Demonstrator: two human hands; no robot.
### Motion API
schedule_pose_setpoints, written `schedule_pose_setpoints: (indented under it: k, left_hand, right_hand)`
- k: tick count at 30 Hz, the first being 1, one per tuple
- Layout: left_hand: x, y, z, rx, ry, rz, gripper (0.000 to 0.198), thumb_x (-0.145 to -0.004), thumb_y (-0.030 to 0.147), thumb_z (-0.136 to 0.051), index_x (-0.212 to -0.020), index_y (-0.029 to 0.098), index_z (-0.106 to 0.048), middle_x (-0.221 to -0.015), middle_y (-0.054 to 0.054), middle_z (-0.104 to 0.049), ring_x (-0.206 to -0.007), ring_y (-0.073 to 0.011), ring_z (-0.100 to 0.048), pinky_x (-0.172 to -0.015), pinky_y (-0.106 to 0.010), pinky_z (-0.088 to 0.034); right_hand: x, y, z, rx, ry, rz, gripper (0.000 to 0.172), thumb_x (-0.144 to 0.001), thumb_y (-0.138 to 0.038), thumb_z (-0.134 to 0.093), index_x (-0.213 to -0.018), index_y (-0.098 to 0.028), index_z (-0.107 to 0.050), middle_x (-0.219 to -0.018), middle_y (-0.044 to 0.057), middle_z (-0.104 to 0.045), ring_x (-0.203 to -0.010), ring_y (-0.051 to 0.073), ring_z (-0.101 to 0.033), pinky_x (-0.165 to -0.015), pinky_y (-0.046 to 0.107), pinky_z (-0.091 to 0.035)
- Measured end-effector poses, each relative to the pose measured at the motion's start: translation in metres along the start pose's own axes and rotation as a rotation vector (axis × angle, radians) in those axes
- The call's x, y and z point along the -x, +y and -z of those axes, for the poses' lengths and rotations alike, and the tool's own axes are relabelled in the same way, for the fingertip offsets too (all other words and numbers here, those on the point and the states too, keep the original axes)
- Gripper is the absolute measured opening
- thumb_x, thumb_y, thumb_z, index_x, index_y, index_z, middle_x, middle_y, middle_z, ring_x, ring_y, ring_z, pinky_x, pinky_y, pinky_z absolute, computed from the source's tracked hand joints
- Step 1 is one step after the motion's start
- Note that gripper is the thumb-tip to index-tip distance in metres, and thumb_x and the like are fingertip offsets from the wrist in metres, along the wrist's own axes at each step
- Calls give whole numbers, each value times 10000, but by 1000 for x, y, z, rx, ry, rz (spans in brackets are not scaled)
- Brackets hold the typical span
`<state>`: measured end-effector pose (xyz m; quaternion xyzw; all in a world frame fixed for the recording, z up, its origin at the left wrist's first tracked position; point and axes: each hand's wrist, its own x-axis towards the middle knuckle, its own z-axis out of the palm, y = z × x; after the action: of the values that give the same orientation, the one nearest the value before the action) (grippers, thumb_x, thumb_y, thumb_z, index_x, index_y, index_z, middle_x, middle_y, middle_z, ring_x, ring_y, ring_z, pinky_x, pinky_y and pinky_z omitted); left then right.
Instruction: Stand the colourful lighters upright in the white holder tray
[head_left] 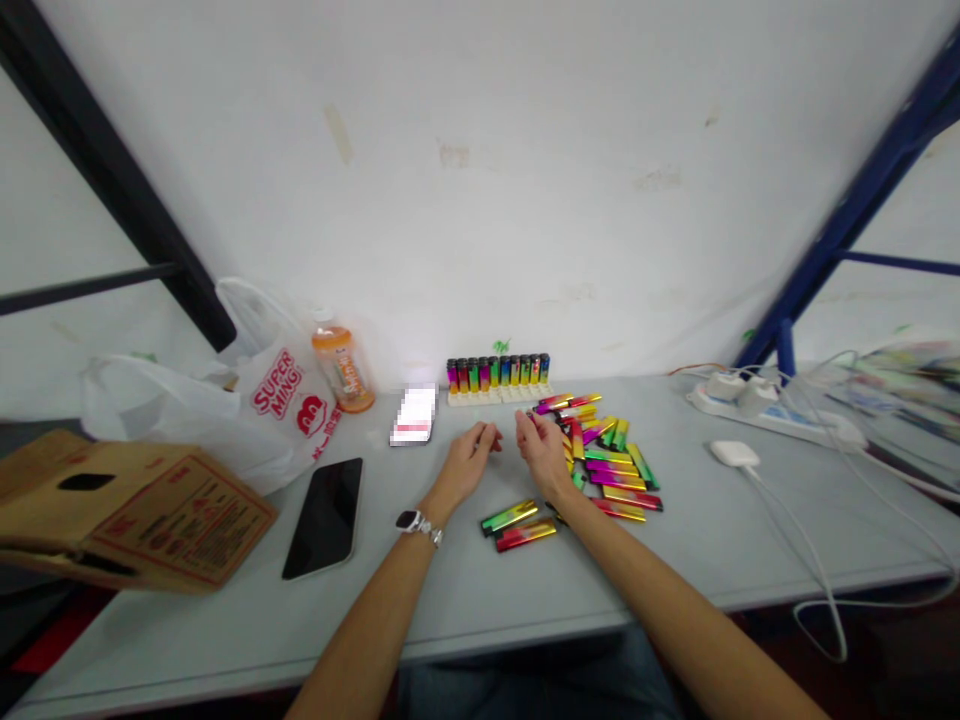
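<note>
My left hand [469, 458] rests on the grey table [465, 590] with fingers loosely curled, a watch [414, 523] on its wrist. My right hand [541, 445] sits beside it, fingers bent at the edge of a pile of shiny multicoloured lighters [611, 455]; whether it holds one is unclear. Two lighters [517, 526] lie apart in front of my wrists. A white rack [499, 385] with a row of upright lighters stands at the back by the wall.
A black phone [325, 516] lies left, a cardboard box [127, 510] and white plastic bag [247, 410] further left. An orange bottle [343, 370] and a small white packet [414, 414] stand behind. A power strip [757, 405], white charger [735, 454] and cables lie right.
</note>
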<state>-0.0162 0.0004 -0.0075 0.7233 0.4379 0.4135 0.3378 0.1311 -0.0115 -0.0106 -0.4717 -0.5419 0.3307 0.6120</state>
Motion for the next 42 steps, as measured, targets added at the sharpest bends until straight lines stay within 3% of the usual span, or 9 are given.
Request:
schedule_pose_setpoints:
  k: [8,13,18,21,25,28,31,35,42]
  left_hand:
    - [0,1,0,-17,-8,10,499,-953,555,-343,-852,167,-640,-815,-68,-710,-795,-192,-656,-795,-323,-493]
    - [0,2,0,-13,-2,9,512,-951,566,-340,-834,170,-642,-815,-66,-713,-787,-193,-657,-789,-323,-495]
    - [1,1,0,-24,-6,-1,513,-959,559,-333,-822,173,-641,-813,-60,-710,-792,-192,-654,-794,-322,-491]
    - [1,2,0,-25,-11,-3,510,-964,550,-327,-830,170,-639,-831,-67,-711,-807,-194,-653,-804,-323,-490]
    - [1,2,-1,-10,-27,9,506,-957,559,-342,-850,168,-645,-837,-77,-716,-817,-202,-663,-813,-327,-496]
    - [1,2,-1,-13,-27,14,500,-954,560,-349,-849,170,-644,-846,-79,-720,-816,-202,-665,-813,-328,-498]
    - [1,2,-1,-25,-30,28,496,-959,547,-344,-848,168,-644,-838,-78,-718,-816,-202,-666,-817,-334,-498]
    - [1,1,-1,-31,-42,37,499,-962,542,-334,-844,169,-643,-831,-78,-713,-826,-204,-667,-821,-337,-495]
    - [1,-2,-1,-17,-47,36,512,-961,554,-325,-840,166,-637,-827,-78,-707,-815,-201,-664,-812,-334,-494]
  right_hand:
    - [0,-3,0,89,35,26,284,-845,-347,-453,-597,-219,-399,-538,-53,-382,-532,115,-367,-517,255,-276]
    - [2,-3,-1,78,-10,30,298,-863,-362,-455,-609,-221,-389,-538,-56,-374,-521,109,-361,-507,250,-288]
    - [3,-6,-2,-55,-67,-36,265,-890,-492,-507,-886,-229,-474,-567,-79,-433,-474,106,-385,-457,229,-319]
    - [-4,-8,1,-118,-131,3,305,-891,-510,-523,-1016,-242,-449,-660,-63,-528,-548,121,-502,-538,242,-433]
    - [-29,-4,11,50,-131,157,279,-839,-478,-604,-853,-203,-567,-814,15,-610,-787,157,-582,-747,294,-481]
    - [-58,2,18,149,-104,142,293,-774,-462,-665,-851,-181,-628,-805,30,-635,-719,160,-569,-657,284,-457]
    - [-91,8,20,168,-172,95,307,-755,-430,-660,-916,-170,-639,-766,25,-653,-629,149,-563,-606,282,-454]
    - [-127,16,16,282,-153,206,287,-727,-332,-663,-966,-176,-627,-888,26,-676,-645,129,-569,-647,279,-465]
    - [-151,19,-5,421,-236,297,173,-749,-240,-610,-905,-168,-624,-768,-9,-654,-658,128,-565,-684,263,-448]
